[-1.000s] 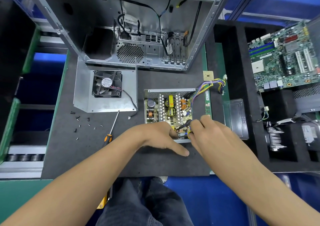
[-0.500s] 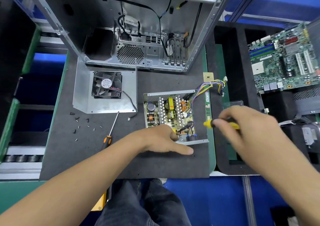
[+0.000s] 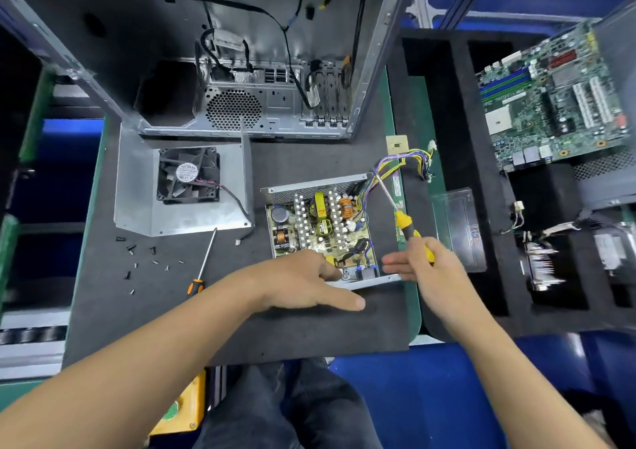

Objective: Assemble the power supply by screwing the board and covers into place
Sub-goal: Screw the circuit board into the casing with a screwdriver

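An open steel computer case [image 3: 220, 52], its top cut off by the frame, stands at the far edge of a dark foam mat [image 3: 292, 324]. Near the mat's right edge sits the uncovered power supply [image 3: 323, 228], its near end hidden under the left hand [image 3: 303, 286], fingers flat. The right hand [image 3: 430, 262] grips a yellow-handled screwdriver [image 3: 406, 223].

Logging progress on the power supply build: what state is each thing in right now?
Power supply: open, board exposed, cover off.
Fan cover: lying apart on the mat.
Yellow screwdriver: gripped in right hand.
Orange screwdriver: lying unused.
Screws: loose on the mat.
Left hand: resting on the power supply's near edge.
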### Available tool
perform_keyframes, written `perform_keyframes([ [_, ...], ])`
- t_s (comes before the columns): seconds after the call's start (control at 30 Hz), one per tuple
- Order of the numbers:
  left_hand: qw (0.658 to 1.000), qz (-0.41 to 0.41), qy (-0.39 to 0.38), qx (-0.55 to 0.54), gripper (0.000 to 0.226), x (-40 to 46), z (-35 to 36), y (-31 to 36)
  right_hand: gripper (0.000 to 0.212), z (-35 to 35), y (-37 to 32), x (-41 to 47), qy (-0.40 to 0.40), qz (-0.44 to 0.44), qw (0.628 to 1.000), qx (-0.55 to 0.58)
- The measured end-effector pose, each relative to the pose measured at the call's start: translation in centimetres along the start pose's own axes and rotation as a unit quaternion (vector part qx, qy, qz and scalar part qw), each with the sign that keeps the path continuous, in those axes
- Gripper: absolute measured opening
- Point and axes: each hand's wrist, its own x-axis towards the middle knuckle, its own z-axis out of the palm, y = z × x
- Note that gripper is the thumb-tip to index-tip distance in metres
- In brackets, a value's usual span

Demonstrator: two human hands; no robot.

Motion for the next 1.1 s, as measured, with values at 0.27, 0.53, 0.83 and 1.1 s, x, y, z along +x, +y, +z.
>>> perform_keyframes([
  [0.27,1.000,0.010,-0.001,0.009,0.087,0.2,0.0,-0.3,0.031,-0.2,-0.6,-0.7,-0.045,-0.059,0.989,-0.131],
  [0.53,1.000,0.012,0.006,0.007,0.088,0.0,0.1,0.2,0.063,0.2,-1.4,0.1,-0.099,-0.060,0.985,-0.131],
  [0.83,0.999,0.030,0.012,-0.026,0.085,0.5,0.3,-0.4,0.033,0.7,-1.4,0.2,-0.095,-0.058,0.984,-0.142],
  [1.1,0.997,0.046,0.011,-0.059,0.087,0.3,0.5,-0.8,0.024,1.2,-0.9,-0.4,-0.052,-0.083,0.988,-0.119],
])
